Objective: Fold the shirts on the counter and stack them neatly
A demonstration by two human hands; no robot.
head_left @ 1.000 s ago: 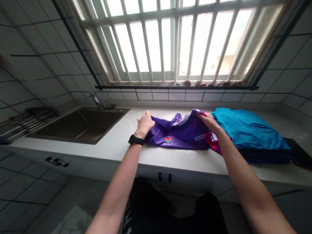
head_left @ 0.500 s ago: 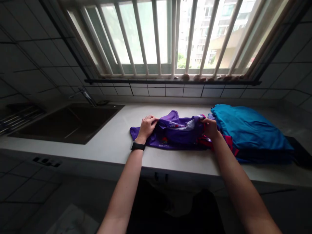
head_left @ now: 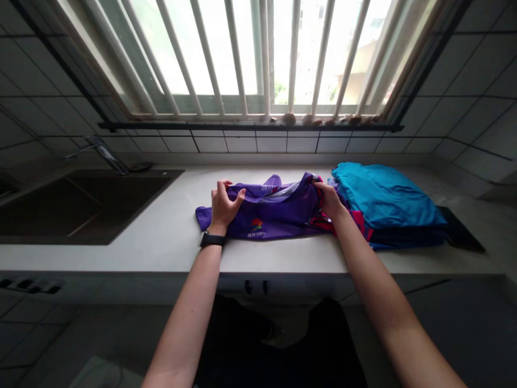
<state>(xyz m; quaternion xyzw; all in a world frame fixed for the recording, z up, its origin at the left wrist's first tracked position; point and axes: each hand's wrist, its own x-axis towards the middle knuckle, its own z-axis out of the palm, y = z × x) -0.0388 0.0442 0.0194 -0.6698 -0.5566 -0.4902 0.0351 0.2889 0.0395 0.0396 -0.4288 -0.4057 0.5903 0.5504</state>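
A purple jersey (head_left: 278, 218) with a small orange-green logo, white lettering and pink-red trim lies loosely bunched on the counter. My left hand (head_left: 224, 205) rests at its left part, thumb and fingers spread apart, with purple cloth showing between them. A dark watch band circles that wrist. At the jersey's upper right, my right hand (head_left: 330, 200) pinches the edge, lifting it slightly so that the pale inner side shows. Some fingertips of both hands are hidden by fabric. Just right of my right hand lies a stack of folded clothes (head_left: 383, 188), bright blue on top.
A white counter (head_left: 153, 237) runs under the jersey. On the left is a dark sink (head_left: 92, 205) with a chrome faucet (head_left: 107, 155). A flat black object (head_left: 464, 231) sticks out beside the stack. Behind is a barred window (head_left: 226, 59) with small round objects (head_left: 288, 118) along its sill.
My left hand has loosened from a pinch, its thumb and fingers now apart. The right hand still grips the jersey, whose upper right edge stands higher. The view has shifted right.
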